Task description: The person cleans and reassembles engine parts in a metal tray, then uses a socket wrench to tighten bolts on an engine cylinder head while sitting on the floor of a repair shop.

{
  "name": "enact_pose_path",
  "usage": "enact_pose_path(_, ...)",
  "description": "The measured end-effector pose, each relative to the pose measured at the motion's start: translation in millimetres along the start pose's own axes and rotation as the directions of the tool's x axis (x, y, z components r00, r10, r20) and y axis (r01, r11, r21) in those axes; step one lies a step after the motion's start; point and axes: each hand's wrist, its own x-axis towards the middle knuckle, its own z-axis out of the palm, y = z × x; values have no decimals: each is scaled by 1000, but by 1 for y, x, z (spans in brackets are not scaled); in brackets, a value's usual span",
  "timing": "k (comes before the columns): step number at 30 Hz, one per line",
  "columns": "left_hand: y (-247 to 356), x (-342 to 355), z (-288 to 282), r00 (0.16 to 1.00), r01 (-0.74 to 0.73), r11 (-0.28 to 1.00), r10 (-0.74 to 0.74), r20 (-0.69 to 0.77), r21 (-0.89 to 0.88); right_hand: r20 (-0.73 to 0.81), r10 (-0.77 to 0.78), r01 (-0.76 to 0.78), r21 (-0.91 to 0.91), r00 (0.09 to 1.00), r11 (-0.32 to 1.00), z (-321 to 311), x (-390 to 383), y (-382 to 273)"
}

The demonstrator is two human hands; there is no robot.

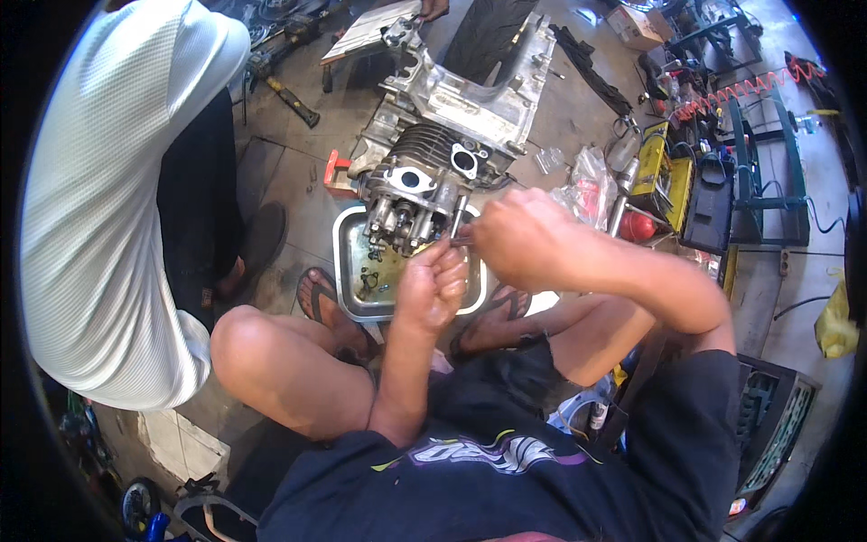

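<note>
A grey metal engine with a finned cylinder stands in front of me, its valve end toward my knees. At that end's right side sits a shiny, upright socket wrench. My right hand is closed around the wrench's handle, most of which its fingers hide. Just below the socket, my left hand is closed, fingers curled against the tool's near end; its exact grip is partly hidden. Under the engine's near end lies a white-rimmed tray holding oily liquid and small dark metal parts.
A person in a white shirt is close on my left. Beyond them a hammer lies on the floor. To the right are a yellow toolbox, a red coiled hose and a green metal frame. A red stand touches the engine's left side.
</note>
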Motion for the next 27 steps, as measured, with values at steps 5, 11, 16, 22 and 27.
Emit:
enact_pose_path(5, -4, 4, 1, 998, -58, 970, 61, -6, 237, 420, -340, 334, 91, 841, 938, -6, 21, 25)
enact_pose_path(11, -5, 1, 10, 987, -117, 915, 149, -55, 386, 531, -128, 59, 145, 838, 988, 15, 33, 26)
enact_pose_path(16, -5, 1, 11, 990, -85, 906, 125, -70, 414, 433, -242, 194, 152, 868, 969, 27, 18, 32)
enact_pose_path(22, -4, -2, 19, 973, -77, 845, 179, -144, 530, 356, 93, -222, 340, 930, 914, 39, 7, 18)
enact_pose_path(27, -6, -1, 17, 966, -121, 850, 219, -136, 512, 249, 183, -278, 431, 951, 859, 61, 0, 18)
